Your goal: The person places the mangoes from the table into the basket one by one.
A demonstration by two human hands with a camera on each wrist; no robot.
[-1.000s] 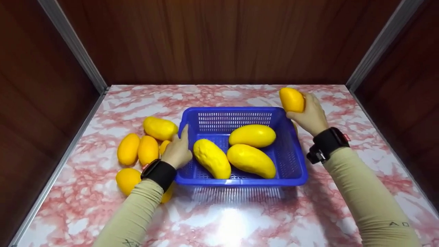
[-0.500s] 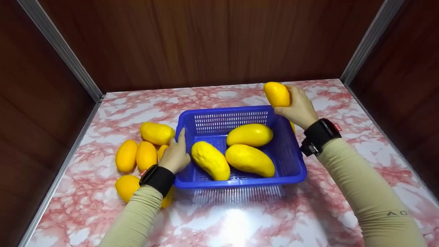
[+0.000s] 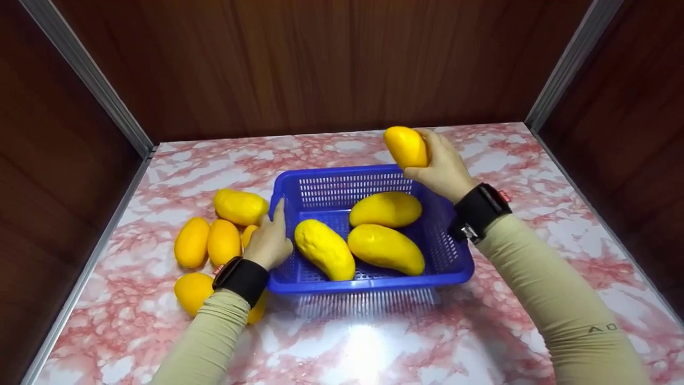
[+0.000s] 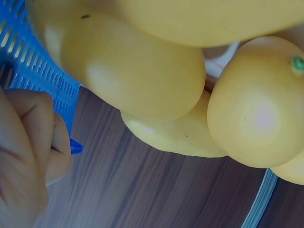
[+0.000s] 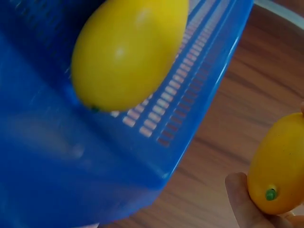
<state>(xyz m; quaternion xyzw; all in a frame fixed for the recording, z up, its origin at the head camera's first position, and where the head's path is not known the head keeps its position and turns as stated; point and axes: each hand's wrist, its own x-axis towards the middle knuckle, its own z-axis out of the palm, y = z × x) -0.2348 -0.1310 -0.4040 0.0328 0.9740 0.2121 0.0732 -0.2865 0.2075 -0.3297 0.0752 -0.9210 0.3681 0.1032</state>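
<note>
There you were, your right hand (image 3: 443, 163) gripping an orange-yellow mango (image 3: 406, 147), thumb pressed to its near side, green stem nub (image 5: 270, 194) showing in the right wrist view! You had that fruit raised near the far rim of the blue basket (image 3: 368, 286), toward the right corner, well apart from the fruit inside. And your left hand (image 3: 271, 240)? Clasped on the basket's left edge, index finger stretched along the rim, the others curled.

Three yellow mangoes sat inside: a smooth one (image 3: 386, 209) toward the back, a curved one (image 3: 389, 248) in front of it, and a bumpy one (image 3: 324, 249) slanting on the left. Outside, close by your left hand, a cluster of mangoes (image 3: 224, 242) lay on the marbled table (image 3: 107, 321), some partly hidden by your hand and wristband (image 3: 243, 280).
</note>
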